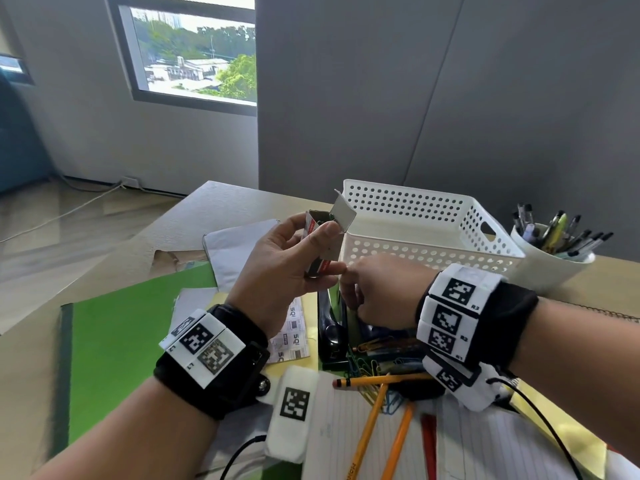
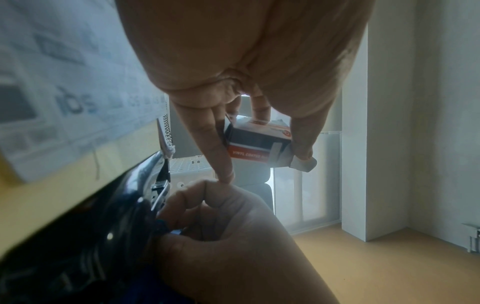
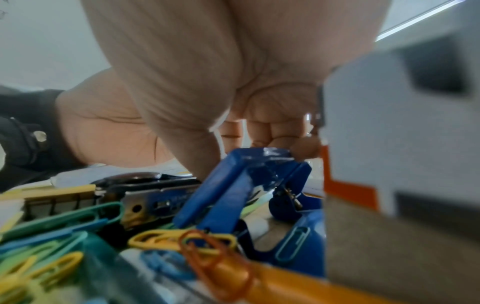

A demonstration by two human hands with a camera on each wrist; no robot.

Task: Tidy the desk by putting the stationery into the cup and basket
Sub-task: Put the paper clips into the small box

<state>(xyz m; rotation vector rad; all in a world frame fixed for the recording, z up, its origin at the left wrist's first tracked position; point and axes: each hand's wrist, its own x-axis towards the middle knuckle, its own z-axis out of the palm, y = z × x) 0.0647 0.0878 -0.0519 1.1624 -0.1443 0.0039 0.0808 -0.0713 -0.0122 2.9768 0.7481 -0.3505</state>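
Pencils (image 1: 372,420) lie at the lower centre of the head view on lined paper, with loose paper clips (image 3: 166,239) just above them. The left hand (image 1: 277,268) grips a small open box (image 1: 320,244) at frame centre. The right hand (image 1: 377,292) curls its fingers onto a blue clip (image 3: 249,185). Pens fill the cup (image 1: 550,268) at right; the basket (image 1: 429,251) shows nothing inside. Judged: most of the tidying remains.
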